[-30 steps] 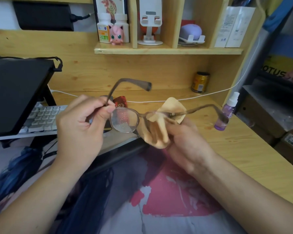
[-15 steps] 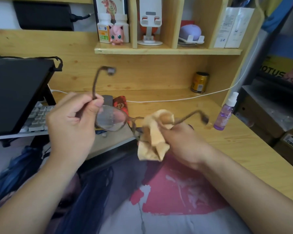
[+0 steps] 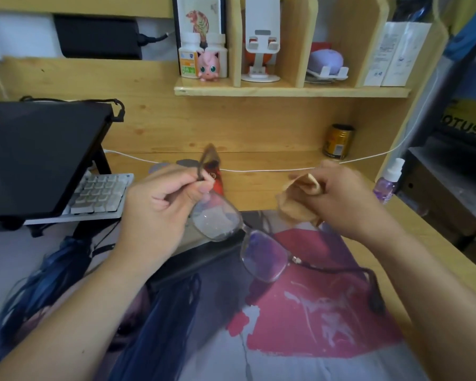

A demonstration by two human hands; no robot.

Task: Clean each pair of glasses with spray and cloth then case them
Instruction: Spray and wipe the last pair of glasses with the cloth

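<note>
My left hand (image 3: 165, 204) pinches the brown-framed glasses (image 3: 264, 257) at the left hinge, with one temple sticking up past my fingers. The lenses hang down to the right over the printed desk mat (image 3: 313, 312), and the other temple trails toward the lower right. My right hand (image 3: 346, 199) grips the tan cleaning cloth (image 3: 297, 202), held apart from the glasses, above the right lens. The purple spray bottle (image 3: 386, 182) stands on the wooden desk at the right. A dark flat case (image 3: 198, 259) seems to lie under the glasses; most of it is hidden.
A black laptop (image 3: 39, 158) sits on a stand at the left over a white keyboard (image 3: 99, 193). A gold can (image 3: 338, 141) and a white cable (image 3: 272, 170) lie at the desk's back. A shelf (image 3: 286, 90) holds bottles and a pink figure. Boxes (image 3: 451, 204) stand right of the desk.
My right hand let go of the lens and pulled the cloth away to the right. My left hand turned the glasses so the lenses now hang down and to the right.
</note>
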